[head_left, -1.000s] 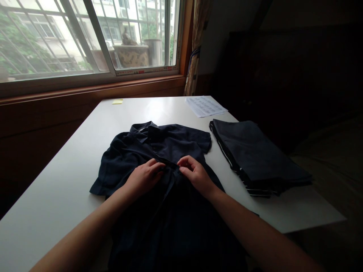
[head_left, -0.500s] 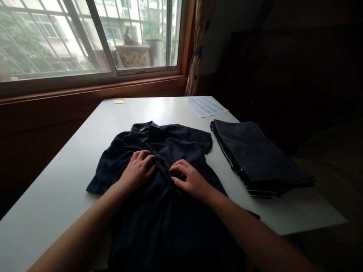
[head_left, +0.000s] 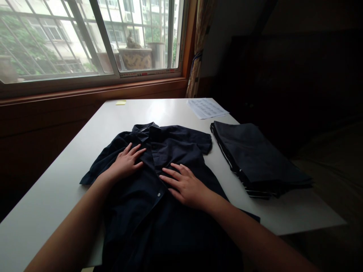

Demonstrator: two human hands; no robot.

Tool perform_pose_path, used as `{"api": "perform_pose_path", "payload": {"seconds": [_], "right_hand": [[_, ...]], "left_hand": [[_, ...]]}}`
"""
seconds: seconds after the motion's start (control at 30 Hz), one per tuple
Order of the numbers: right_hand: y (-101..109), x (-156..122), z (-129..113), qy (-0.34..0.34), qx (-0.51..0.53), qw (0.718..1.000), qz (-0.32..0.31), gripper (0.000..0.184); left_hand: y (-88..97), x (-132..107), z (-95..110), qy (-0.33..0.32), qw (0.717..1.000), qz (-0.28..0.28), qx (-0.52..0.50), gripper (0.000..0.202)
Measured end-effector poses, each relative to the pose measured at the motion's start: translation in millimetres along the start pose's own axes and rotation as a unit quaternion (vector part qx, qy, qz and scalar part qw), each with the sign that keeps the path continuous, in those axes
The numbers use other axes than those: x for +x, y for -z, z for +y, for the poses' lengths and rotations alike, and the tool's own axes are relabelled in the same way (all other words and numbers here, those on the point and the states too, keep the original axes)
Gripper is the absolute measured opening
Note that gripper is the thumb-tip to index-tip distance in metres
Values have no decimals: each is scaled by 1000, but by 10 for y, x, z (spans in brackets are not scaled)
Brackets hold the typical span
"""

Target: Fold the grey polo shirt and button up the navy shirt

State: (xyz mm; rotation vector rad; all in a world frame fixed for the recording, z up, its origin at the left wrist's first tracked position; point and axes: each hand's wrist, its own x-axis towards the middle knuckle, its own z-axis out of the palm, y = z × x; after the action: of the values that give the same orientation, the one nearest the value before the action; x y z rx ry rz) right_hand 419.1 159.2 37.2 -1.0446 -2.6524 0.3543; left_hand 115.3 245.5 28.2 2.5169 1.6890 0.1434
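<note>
A dark navy short-sleeved shirt [head_left: 136,211] lies front up on the white table [head_left: 56,189], its collar toward the window. A small pale button shows on its front, below my hands. My left hand [head_left: 127,161] rests on the left side of the chest with fingers spread. Across the front opening, my right hand [head_left: 185,185] lies on the cloth, its fingers stretched out toward the left. Neither hand grips the fabric. The shirt's lower part runs into shadow at the near edge.
To the right sits a stack of folded dark garments [head_left: 258,155]. Printed paper sheets [head_left: 207,108] lie at the far right corner, and a yellow sticky note [head_left: 120,102] at the far left. Beyond the table are a barred window [head_left: 85,41] and a tied curtain [head_left: 197,56].
My fingers have let go of the shirt's front edges and opened out. The left hand has moved left and the front lies flatter, with a button now showing.
</note>
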Motion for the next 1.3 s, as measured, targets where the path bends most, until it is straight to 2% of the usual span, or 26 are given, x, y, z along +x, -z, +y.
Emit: {"api": "perform_pose_path", "payload": {"seconds": [0.17, 0.3, 0.5, 0.6, 0.7, 0.8, 0.9, 0.97, 1.07, 1.3], "right_hand": [[-5, 1, 70, -18, 5, 1000, 0, 54], [34, -21, 207, -28, 42, 999, 9, 49], [245, -156, 310, -37, 136, 990, 19, 44], [393, -261, 206, -54, 179, 982, 17, 32], [468, -359, 46, -69, 199, 977, -2, 28], [424, -420, -70, -89, 159, 983, -14, 33], [346, -430, -86, -118, 111, 987, 6, 19], [338, -415, -51, -139, 125, 982, 24, 11], [399, -387, 32, -175, 201, 963, 23, 11], [459, -349, 207, -257, 359, 897, 5, 25]], "left_hand": [[64, -39, -43, -30, 998, -24, -57, 78], [91, -51, 1, -46, 995, -6, -83, 78], [257, -108, 272, -156, 984, 46, -72, 57], [279, -135, 487, -221, 968, 67, -97, 45], [180, -121, 655, -253, 952, 63, -158, 31], [51, -71, 725, -247, 945, 52, -208, 19], [-18, -16, 718, -236, 941, 46, -240, 20], [-38, 11, 696, -230, 938, 50, -255, 22], [-58, 32, 664, -211, 941, 72, -254, 23], [-47, 29, 595, -177, 954, 106, -219, 24]]}}
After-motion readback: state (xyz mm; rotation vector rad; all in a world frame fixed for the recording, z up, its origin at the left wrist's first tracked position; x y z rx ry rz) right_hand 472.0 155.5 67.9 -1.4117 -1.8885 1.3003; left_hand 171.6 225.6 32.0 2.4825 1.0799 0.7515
